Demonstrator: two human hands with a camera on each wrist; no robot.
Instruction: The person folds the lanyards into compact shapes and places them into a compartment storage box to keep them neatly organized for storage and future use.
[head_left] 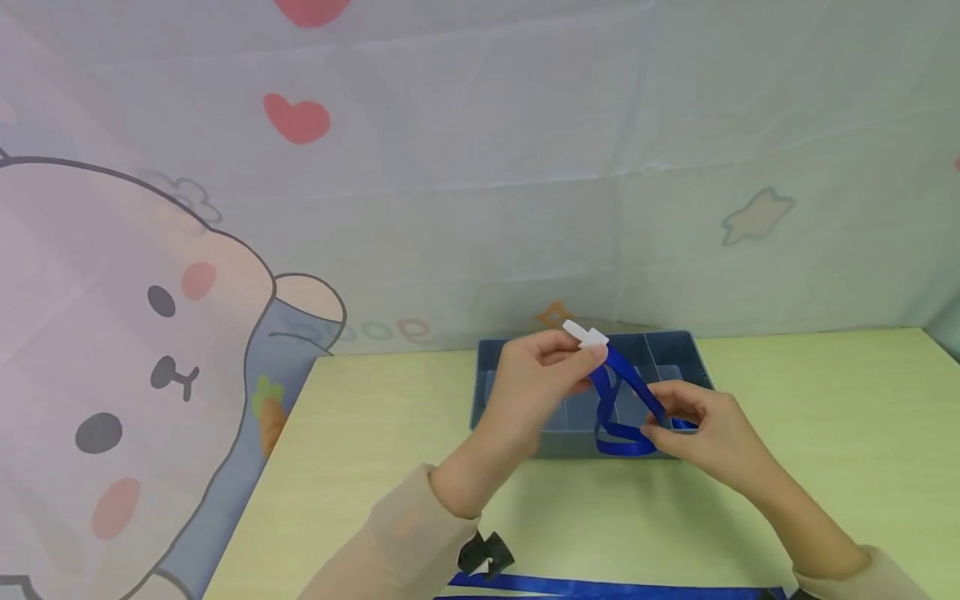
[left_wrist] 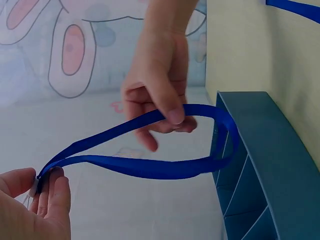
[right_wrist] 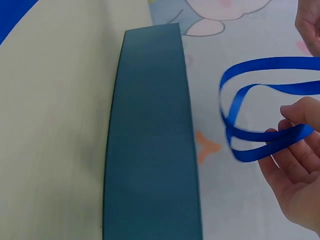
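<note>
Above the box, my left hand [head_left: 528,379] pinches the white plastic clip [head_left: 594,338] at the end of a blue lanyard [head_left: 633,379]. The strap hangs in a folded loop between both hands. My right hand [head_left: 701,429] holds the strap lower down on the right, between thumb and fingers. In the left wrist view, the right thumb crosses the blue band [left_wrist: 155,169], with the fingers behind it. The right wrist view has the band [right_wrist: 260,150] lying across the fingers of my right hand [right_wrist: 300,175].
A blue-grey divided box [head_left: 551,444] stands at the table's back edge, with a bit of blue [head_left: 684,423] in its right compartment. More blue strap [head_left: 600,588] lies along the front, near a black piece [head_left: 485,554] at my left cuff. A printed curtain [head_left: 480,167] hangs behind.
</note>
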